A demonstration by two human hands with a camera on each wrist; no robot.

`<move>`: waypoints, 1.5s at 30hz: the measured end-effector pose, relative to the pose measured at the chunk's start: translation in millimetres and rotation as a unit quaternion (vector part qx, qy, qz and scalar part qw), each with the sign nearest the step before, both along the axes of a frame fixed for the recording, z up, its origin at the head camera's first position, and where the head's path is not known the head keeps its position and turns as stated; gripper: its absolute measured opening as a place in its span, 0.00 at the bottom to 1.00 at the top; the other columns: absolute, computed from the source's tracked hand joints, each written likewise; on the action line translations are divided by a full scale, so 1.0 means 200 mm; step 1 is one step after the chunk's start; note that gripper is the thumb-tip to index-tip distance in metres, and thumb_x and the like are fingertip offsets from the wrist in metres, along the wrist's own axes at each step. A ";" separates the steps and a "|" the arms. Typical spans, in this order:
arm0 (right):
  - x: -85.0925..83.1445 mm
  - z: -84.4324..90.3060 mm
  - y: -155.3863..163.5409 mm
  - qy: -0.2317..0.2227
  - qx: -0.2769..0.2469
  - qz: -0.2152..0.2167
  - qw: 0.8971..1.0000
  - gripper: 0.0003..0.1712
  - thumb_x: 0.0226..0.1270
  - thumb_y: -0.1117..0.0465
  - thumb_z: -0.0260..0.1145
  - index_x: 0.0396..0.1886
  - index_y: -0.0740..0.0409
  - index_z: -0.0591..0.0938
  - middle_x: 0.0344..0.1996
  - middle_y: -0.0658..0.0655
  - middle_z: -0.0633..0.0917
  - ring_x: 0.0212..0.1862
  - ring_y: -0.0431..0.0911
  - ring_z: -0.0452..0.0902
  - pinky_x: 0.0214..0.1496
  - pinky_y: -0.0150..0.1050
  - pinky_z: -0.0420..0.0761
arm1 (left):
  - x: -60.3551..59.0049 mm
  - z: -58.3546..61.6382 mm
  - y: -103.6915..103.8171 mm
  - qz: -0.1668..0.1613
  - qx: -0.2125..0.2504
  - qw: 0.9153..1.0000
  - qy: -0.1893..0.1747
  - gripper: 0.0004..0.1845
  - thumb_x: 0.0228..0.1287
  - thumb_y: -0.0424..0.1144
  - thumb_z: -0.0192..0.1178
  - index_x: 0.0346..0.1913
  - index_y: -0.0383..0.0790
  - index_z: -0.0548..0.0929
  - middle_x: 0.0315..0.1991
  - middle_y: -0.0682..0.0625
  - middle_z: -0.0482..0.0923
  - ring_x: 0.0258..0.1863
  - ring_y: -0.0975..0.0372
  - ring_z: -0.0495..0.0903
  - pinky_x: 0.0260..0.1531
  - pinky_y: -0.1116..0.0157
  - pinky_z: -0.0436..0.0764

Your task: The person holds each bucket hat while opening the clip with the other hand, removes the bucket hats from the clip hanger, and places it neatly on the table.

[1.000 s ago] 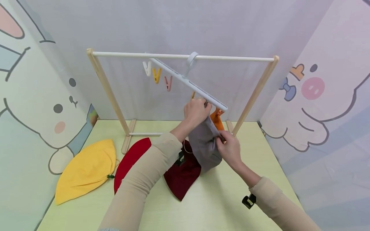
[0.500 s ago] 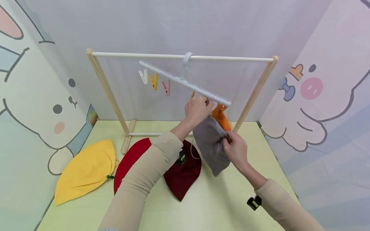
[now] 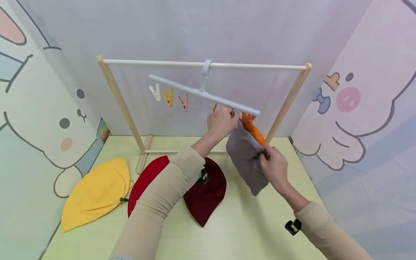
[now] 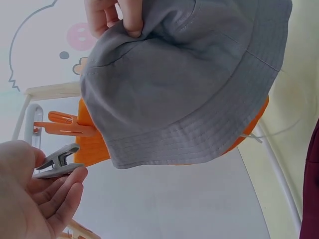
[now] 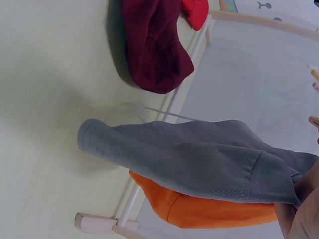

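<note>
My right hand (image 3: 274, 164) grips a grey bucket hat (image 3: 245, 155), which hangs off the table beside the hanger's right end. In the left wrist view, its fingers pinch the crown of the hat (image 4: 164, 94). My left hand (image 3: 222, 122) holds a grey clothespin (image 4: 59, 162) between thumb and fingers under the pale blue hanger (image 3: 203, 93). The clothespin lies apart from the grey brim. Behind the grey hat is an orange hat (image 3: 253, 131), held by an orange clothespin (image 4: 67, 127) on the hanger.
A wooden rack with a white bar (image 3: 156, 63) carries the hanger. White (image 3: 156, 92), yellow (image 3: 168, 97) and pink clothespins (image 3: 184, 102) hang at left. On the table lie a yellow hat (image 3: 97, 193), a red hat (image 3: 147, 182), partly behind my left arm, and a dark red hat (image 3: 208, 193).
My right hand has moved right with the grey hat. The hanger has turned, its left end coming left and lower, its right end rising. My left hand has stayed nearly in place.
</note>
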State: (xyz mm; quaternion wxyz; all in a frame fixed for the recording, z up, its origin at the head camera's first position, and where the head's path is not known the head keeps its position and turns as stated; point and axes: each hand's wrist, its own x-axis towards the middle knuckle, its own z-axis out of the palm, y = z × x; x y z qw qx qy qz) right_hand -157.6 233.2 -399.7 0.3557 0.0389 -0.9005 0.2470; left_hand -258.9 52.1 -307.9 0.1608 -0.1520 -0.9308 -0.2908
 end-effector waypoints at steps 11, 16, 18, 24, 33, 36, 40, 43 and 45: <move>0.00 -0.07 -0.02 -0.017 0.014 0.012 1.000 0.08 0.50 0.71 0.63 0.31 0.61 0.83 0.23 0.60 0.81 0.25 0.53 0.76 0.26 0.49 0.74 | 0.01 -0.02 0.00 -0.003 0.005 1.000 0.007 0.20 0.64 0.50 0.48 0.15 0.48 0.66 0.11 0.55 0.62 0.12 0.62 0.62 0.12 0.69 0.57; 0.01 -0.11 -0.05 -0.030 0.022 0.017 0.999 0.07 0.49 0.71 0.63 0.30 0.60 0.82 0.23 0.59 0.81 0.26 0.53 0.77 0.27 0.51 0.74 | 0.01 -0.03 0.00 -0.008 0.006 1.000 -0.002 0.20 0.65 0.51 0.48 0.16 0.48 0.68 0.12 0.55 0.67 0.13 0.62 0.66 0.12 0.68 0.59; 0.00 -0.12 -0.05 -0.038 0.020 0.017 0.999 0.07 0.49 0.71 0.63 0.30 0.60 0.82 0.23 0.58 0.81 0.26 0.53 0.77 0.27 0.50 0.75 | 0.02 -0.03 0.00 -0.011 0.009 1.000 -0.005 0.20 0.65 0.52 0.48 0.17 0.48 0.70 0.12 0.56 0.69 0.13 0.62 0.67 0.12 0.69 0.61; 0.00 -0.14 -0.07 -0.085 -0.002 0.013 0.996 0.07 0.51 0.69 0.62 0.31 0.59 0.83 0.26 0.58 0.83 0.28 0.53 0.78 0.29 0.50 0.75 | 0.02 -0.03 0.01 -0.015 0.009 1.000 -0.012 0.20 0.66 0.53 0.48 0.18 0.48 0.72 0.13 0.56 0.72 0.13 0.62 0.69 0.12 0.69 0.61; -0.01 -0.17 -0.09 -0.134 -0.024 0.002 0.991 0.06 0.54 0.68 0.62 0.31 0.61 0.83 0.23 0.58 0.83 0.28 0.53 0.76 0.29 0.49 0.75 | 0.02 -0.02 0.03 -0.012 0.001 1.000 -0.018 0.19 0.66 0.54 0.47 0.22 0.48 0.74 0.14 0.55 0.72 0.12 0.61 0.68 0.12 0.70 0.61; -0.02 -0.17 -0.08 -0.152 -0.031 -0.005 0.988 0.07 0.54 0.68 0.62 0.32 0.61 0.83 0.23 0.58 0.83 0.28 0.53 0.76 0.30 0.48 0.75 | 0.02 -0.02 0.03 -0.015 0.006 1.000 -0.016 0.19 0.66 0.54 0.47 0.22 0.48 0.75 0.14 0.54 0.71 0.12 0.61 0.67 0.11 0.70 0.61; -0.02 -0.19 -0.07 -0.175 -0.042 -0.013 0.984 0.07 0.55 0.68 0.61 0.33 0.61 0.83 0.22 0.58 0.82 0.26 0.53 0.75 0.28 0.46 0.73 | 0.02 -0.02 0.02 -0.015 0.014 1.000 -0.014 0.19 0.65 0.54 0.48 0.22 0.47 0.74 0.13 0.54 0.71 0.11 0.61 0.66 0.10 0.70 0.60; -0.03 -0.20 -0.05 -0.187 -0.055 -0.018 0.981 0.07 0.55 0.67 0.61 0.33 0.61 0.83 0.22 0.58 0.82 0.25 0.52 0.75 0.27 0.43 0.72 | 0.02 -0.02 0.02 -0.013 0.017 1.000 -0.014 0.19 0.65 0.54 0.48 0.21 0.47 0.74 0.13 0.54 0.70 0.11 0.61 0.67 0.10 0.70 0.60; -0.04 -0.21 -0.05 -0.196 -0.063 -0.023 0.978 0.07 0.55 0.66 0.61 0.33 0.61 0.83 0.22 0.58 0.82 0.25 0.52 0.75 0.27 0.41 0.71 | 0.02 -0.03 0.02 -0.013 0.017 1.000 -0.015 0.19 0.65 0.55 0.49 0.22 0.48 0.75 0.13 0.54 0.71 0.11 0.61 0.67 0.10 0.70 0.60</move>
